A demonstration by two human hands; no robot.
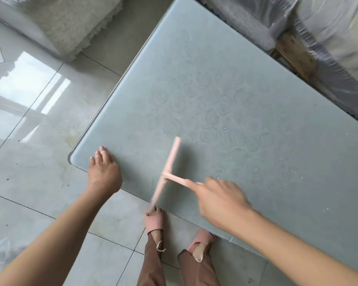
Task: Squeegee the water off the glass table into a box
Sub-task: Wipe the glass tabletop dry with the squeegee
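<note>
In the head view, the person is standing at the near edge of a frosted glass table (132, 120) whose surface is showing a faint pattern of rose-like rings. The right hand (221, 201) is gripping the handle of a pink T-shaped squeegee (170, 161), its fingers curled round the handle's end. The handle is pointing left from that hand, across the glass, to meet the blade near its middle. The blade's long axis is running from upper right to lower left, roughly away from and toward the person and close to square with the table's near edge. The blade's far end is lying over the glass just below the ring pattern, and its near end is reaching past the table's near edge, above 1 foot. The blade is blurring, so whether it is touching the glass cannot be told. The left hand (104, 172) is resting flat at the table's near-left corner, fingers straight on the glass. Small water drops (224, 128) are lying scattered right of the blade. Below, 2 pink slippers (154, 221) are standing on a glossy tiled floor (39, 172).
</note>
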